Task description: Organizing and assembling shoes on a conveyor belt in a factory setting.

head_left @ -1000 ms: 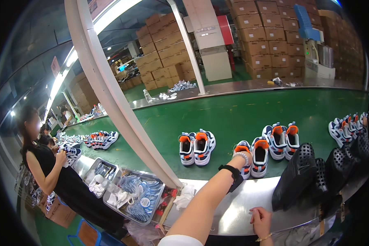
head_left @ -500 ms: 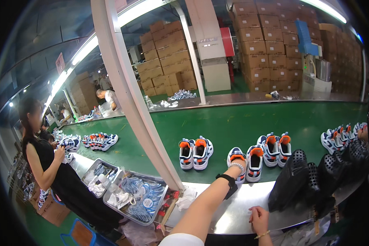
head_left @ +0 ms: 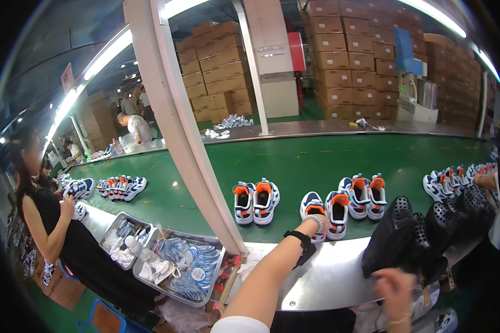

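Observation:
My left hand (head_left: 319, 223) is at the near end of a white, navy and orange sneaker (head_left: 312, 201), closed on its opening rim; the shoe partly hides the fingers. Close on its right stands a matching sneaker (head_left: 337, 215). Over the metal ledge's near edge, my right hand (head_left: 395, 291) hangs blurred, fingers loosely bent and apart, with nothing visible in it. Just beyond that hand rise several tall black forms (head_left: 393, 233) with perforated tops. Another sneaker pair (head_left: 255, 202) sits to the left on the green belt, and one more pair (head_left: 363, 195) stands behind on the right.
A metal ledge (head_left: 328, 277) borders the green belt (head_left: 294, 161). A slanting post (head_left: 191, 144) rises at the left, beside trays (head_left: 219, 266) of blue-and-white pieces. A person in black (head_left: 44, 222) handles a sneaker farther left. Another person's hand (head_left: 486, 180) reaches sneakers at far right.
The whole view has shifted slightly, moving the scene leftward. My right hand has moved right toward the black forms. My left hand stays at the same sneaker.

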A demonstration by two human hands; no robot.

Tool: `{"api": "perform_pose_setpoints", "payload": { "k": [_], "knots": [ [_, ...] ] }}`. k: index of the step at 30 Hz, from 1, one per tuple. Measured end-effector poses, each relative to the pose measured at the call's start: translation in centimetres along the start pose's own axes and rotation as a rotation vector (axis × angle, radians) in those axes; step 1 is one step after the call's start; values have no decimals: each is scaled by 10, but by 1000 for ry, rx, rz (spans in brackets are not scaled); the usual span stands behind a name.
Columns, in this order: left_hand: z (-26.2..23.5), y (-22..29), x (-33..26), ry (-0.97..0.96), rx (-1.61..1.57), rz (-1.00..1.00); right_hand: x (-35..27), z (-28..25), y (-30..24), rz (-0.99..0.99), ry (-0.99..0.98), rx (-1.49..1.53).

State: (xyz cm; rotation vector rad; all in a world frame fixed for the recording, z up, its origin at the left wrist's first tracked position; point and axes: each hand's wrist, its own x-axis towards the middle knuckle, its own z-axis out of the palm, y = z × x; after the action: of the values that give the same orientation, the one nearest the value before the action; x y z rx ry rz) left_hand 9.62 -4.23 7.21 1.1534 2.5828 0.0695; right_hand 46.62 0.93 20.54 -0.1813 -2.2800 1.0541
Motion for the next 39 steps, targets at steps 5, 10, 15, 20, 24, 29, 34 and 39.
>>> {"api": "perform_pose_setpoints", "payload": {
  "k": [5, 10, 15, 20, 24, 29, 34, 39],
  "knots": [
    [-6, 28, -22, 338, -36, -8, 64, -148, 47, -98, 692, -450],
    [-2, 26, -26, 852, -445, 84, 77, -222, 136, 74, 455, -1146],
    [14, 9, -54, 824, -407, 150, 84, -201, 126, 314, 176, -957],
    [48, 16, -87, 970, -562, -109, 82, -208, 135, 277, 209, -1015],
    [49, 9, -94, 819, -766, -102, 94, -220, 138, 322, 134, -960],
    [56, 33, -88, 901, -639, -130, 90, -226, 82, 256, 364, -1053],
    [58, 29, -87, 1127, -632, -20, 108, -123, -42, 3, 396, -663],
    [27, 5, -104, 564, -1825, 446, 124, 6, -49, 16, -164, -666]
  ]
}}
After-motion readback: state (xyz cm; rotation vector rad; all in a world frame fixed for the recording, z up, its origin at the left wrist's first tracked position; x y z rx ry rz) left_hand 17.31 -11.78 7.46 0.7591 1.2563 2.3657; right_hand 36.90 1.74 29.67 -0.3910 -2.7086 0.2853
